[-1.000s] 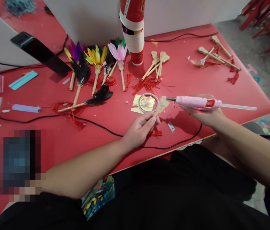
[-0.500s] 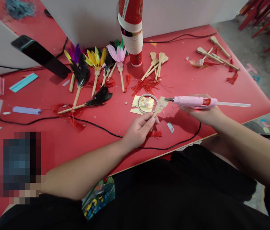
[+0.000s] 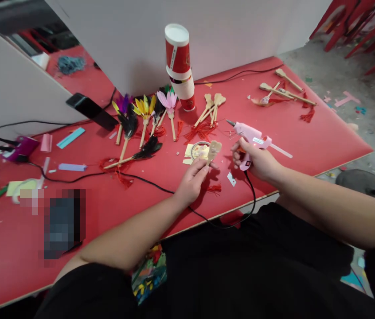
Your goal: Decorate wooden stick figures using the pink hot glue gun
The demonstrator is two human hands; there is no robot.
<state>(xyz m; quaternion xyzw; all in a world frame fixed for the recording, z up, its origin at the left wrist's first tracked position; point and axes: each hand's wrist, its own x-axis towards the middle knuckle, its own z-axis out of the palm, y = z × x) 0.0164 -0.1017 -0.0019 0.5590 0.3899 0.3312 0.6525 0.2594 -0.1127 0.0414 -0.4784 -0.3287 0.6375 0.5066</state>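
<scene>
My left hand [image 3: 194,179] pinches a small wooden stick with a wide, flat head [image 3: 213,150], held up over the table. A red tassel [image 3: 214,188] shows just below that hand. My right hand [image 3: 257,157] is wrapped round the handle of a pink hot glue gun [image 3: 248,130], with a glue stick [image 3: 281,151] jutting from its back. The gun's nozzle points up and left, apart from the wooden head. Behind the left hand, a round ring [image 3: 192,153] lies on yellow paper [image 3: 187,160]. A blade [image 3: 231,179] lies on the table between the hands.
Feathered sticks [image 3: 144,115] lie at the back left, near a phone [image 3: 91,110]. Stacked paper cups [image 3: 178,53] stand by the wall. Bare wooden sticks [image 3: 212,106] with tassels lie behind the hands, others [image 3: 287,93] at right. A black cable [image 3: 147,178] crosses the red table [image 3: 333,137].
The glue gun has moved away from the wooden head and turned, its nozzle now raised. My left hand has tilted the stick more upright. The camera view has shifted.
</scene>
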